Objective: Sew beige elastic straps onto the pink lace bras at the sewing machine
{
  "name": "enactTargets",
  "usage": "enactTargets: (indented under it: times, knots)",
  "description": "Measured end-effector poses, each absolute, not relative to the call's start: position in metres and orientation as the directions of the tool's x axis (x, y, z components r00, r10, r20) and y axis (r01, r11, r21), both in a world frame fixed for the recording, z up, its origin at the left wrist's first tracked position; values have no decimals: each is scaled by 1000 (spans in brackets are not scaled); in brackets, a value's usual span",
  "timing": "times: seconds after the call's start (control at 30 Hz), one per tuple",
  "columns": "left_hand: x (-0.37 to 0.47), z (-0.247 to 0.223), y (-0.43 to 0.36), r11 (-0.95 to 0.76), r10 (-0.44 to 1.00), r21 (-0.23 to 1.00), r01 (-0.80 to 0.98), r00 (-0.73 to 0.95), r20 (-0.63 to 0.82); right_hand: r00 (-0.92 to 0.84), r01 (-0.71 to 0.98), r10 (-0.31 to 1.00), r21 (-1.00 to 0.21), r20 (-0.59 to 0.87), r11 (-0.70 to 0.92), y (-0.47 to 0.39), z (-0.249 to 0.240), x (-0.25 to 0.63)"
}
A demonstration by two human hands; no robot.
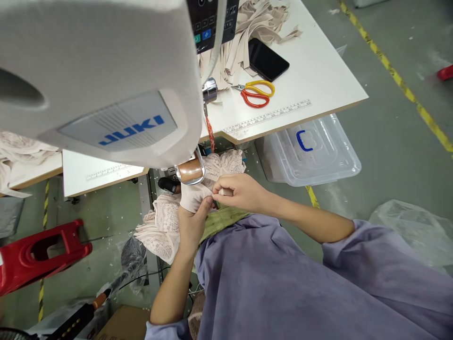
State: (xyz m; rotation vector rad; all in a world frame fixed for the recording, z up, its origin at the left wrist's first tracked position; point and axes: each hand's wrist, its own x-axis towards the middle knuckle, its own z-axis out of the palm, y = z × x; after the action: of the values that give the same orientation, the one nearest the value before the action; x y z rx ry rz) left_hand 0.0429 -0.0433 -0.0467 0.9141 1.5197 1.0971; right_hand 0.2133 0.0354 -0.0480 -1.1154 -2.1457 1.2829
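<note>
In front of the JUKI sewing machine [106,75], I hold a pale beige lace garment [193,196] just below the machine's needle guard [191,171]. My left hand [193,222] is closed on the garment's smooth part, its thumb pressing on top. Close beside it, my right hand [242,191] pinches the garment's edge, fingers curled; a small piece of beige strip [225,192] shows in its palm. More lace pieces [161,226] hang on the left, and lace [222,163] lies behind my hands. The fingertips partly hide the spot where they meet.
On the white table [318,71] lie scissors [256,93], a black phone [269,60] and a heap of beige strips [262,21]. A lidded clear plastic box [318,151] stands under the table's right edge. A red stool [46,255] is on the floor at left.
</note>
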Motion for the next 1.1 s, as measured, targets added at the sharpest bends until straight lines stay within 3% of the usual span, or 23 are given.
enactTargets:
  times: [0.13,0.37,0.57,0.7,0.9,1.1]
  knots:
    - [42,-49,-45,314,933,949,24,-190,-304,-615,405,776,-901,-139,159,38,-48,215]
    - [43,-46,-45,300,937,952,66,-209,-281,-612,399,790,-876,-35,270,35,-45,213]
    - [26,-39,-41,349,934,925,152,-137,-330,-638,334,756,-937,-147,99,43,-44,222]
    - [21,-31,-38,336,940,902,272,-36,-339,-658,436,737,-877,-156,203,43,-41,226]
    - [30,-16,-35,194,975,891,411,21,-221,-728,474,681,-777,-81,415,38,-34,225]
    - [33,-10,-33,192,973,896,400,43,-228,-753,407,635,-879,-169,248,44,-27,227]
